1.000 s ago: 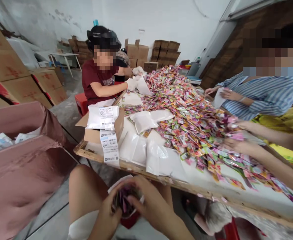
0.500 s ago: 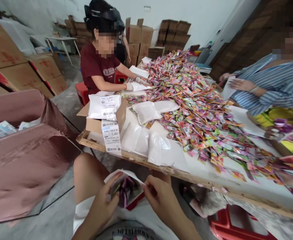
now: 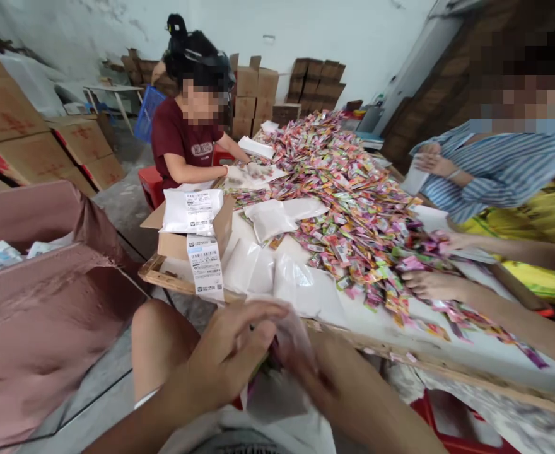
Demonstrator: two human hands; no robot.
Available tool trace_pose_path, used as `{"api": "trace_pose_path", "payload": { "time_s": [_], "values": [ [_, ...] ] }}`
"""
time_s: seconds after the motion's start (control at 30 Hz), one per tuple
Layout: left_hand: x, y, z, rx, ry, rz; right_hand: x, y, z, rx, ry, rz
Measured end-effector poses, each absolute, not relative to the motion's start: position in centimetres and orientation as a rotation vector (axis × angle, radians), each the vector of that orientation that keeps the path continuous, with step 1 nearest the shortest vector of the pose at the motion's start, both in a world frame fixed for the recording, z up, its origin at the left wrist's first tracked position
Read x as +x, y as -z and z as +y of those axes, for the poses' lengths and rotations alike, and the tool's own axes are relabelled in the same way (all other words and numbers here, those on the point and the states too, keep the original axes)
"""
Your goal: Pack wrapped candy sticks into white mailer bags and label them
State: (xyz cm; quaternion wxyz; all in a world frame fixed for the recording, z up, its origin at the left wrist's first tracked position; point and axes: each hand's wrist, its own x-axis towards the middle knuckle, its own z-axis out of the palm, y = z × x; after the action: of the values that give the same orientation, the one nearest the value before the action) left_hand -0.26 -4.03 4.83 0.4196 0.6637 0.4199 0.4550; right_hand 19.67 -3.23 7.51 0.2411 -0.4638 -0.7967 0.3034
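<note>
Low over my lap, both hands are at a white mailing bag (image 3: 277, 397), its mouth upward. My left hand (image 3: 237, 343) is closed on the bag's left edge, thumb near the opening. On the other side my right hand (image 3: 327, 372) is blurred by motion and grips the right edge of the bag. Between the hands a little green and purple of small packets shows inside; most of the contents is hidden. Just beyond, filled white bags (image 3: 301, 284) lie along the near edge of the table (image 3: 372, 315).
A heap of colourful small packets (image 3: 344, 195) covers much of the table. At its left corner stands a carton (image 3: 173, 244) with a labelled bag on top and a label strip hanging down. Co-workers reach in from left and right. A pink fabric bin (image 3: 45, 315) stands left.
Both my hands have risen towards the table edge with the bag, and its mouth now shows less of the packets. At the right, a co-worker's hands have reached into the heap.
</note>
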Motion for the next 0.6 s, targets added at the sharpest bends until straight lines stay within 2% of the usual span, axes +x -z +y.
{"api": "trace_pose_path", "payload": {
  "time_s": [0.13,0.2,0.27,0.3,0.37,0.47,0.53,0.6],
  "values": [
    [1.8,-10.6,-1.3,1.788,-1.526,0.827,21.7,-12.4,1.3,-1.188,-1.04,-1.654],
    [2.1,-10.8,-1.1,1.656,-1.886,0.769,22.8,-14.0,3.2,-1.049,-1.054,-1.305],
    [2.3,-8.7,-1.2,1.41,-2.097,0.762,23.3,-13.8,3.7,-0.939,-0.983,-1.001],
    [2.6,-7.0,-1.3,1.267,-2.059,0.836,23.2,-12.9,3.5,-0.909,-0.961,-0.886],
    [3.3,-2.8,-1.4,0.957,-1.611,0.992,22.3,-9.3,2.2,-0.905,-0.983,-0.717],
    [5.0,2.9,-1.5,0.786,-1.231,0.946,20.3,-1.6,-0.9,-1.054,-1.212,-0.598],
    [6.0,5.1,-1.7,0.695,-1.071,0.927,19.4,2.8,-3.0,-1.187,-1.346,-0.615],
    [6.5,5.9,-1.9,0.652,-0.971,0.934,19.2,5.2,-4.6,-1.319,-1.299,-0.729]
  ]
}}
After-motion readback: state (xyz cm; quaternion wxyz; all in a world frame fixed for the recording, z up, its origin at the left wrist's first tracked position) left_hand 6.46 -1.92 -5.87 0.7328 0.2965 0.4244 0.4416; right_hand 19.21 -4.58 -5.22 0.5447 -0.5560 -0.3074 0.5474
